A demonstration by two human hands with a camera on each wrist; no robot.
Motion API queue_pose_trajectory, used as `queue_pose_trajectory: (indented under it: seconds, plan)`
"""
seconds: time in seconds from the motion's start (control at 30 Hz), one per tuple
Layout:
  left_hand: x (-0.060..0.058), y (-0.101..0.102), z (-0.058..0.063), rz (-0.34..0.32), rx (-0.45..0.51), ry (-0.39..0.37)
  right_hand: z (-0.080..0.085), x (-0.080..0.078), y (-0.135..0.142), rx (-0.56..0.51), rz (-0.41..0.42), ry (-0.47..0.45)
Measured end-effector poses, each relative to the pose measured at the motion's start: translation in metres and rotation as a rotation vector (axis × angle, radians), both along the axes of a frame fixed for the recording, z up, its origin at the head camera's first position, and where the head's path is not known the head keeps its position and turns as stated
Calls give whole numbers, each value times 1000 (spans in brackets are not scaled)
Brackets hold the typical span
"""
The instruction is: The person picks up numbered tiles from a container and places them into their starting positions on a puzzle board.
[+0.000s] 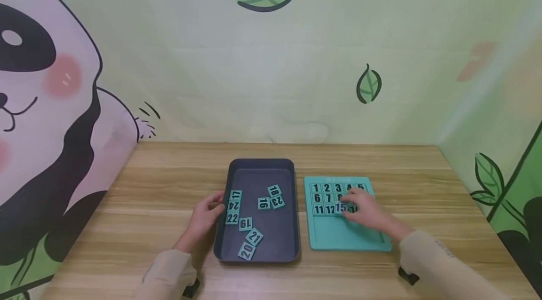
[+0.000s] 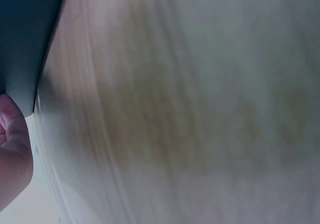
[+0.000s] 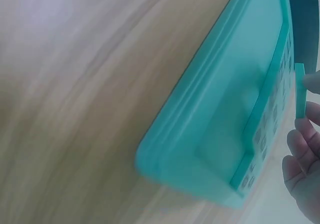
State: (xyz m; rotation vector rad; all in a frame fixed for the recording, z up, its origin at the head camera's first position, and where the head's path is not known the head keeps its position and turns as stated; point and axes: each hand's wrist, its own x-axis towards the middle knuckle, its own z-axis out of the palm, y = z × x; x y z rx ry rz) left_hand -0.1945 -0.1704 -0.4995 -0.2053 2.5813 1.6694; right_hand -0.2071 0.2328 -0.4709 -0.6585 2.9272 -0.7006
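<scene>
Tile 15 (image 1: 340, 208) sits pinched in my right hand (image 1: 369, 210) over row 3 of the teal number board (image 1: 347, 234); my left hand (image 1: 204, 219) touches the dark tray (image 1: 275, 240), gripping or not, I cannot tell. Placing seems underway; next probably calls for lowering it beneath 5

- The right-hand grip (image 3: 306, 151) pinches a thin turquoise tile (image 3: 300, 90), turned edge-on.
- There's a turquoise board (image 3: 232, 106) lying on the wood-grained surface (image 3: 100, 109).
- Dark-marked tiles (image 3: 272, 115) line its far side, too blurred to read.
- Beyond it I see something dark blue (image 3: 305, 21).
</scene>
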Motion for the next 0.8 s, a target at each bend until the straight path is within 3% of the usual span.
queue_pose_trajectory:
  seconds: [0.43,0.8]
  plan:
    - [0,0,1,2,-18,13,3,-6,40,5,-68,-77]
    - [0,-1,0,-3,-16,10,2,-4,60,99,-71,-37]
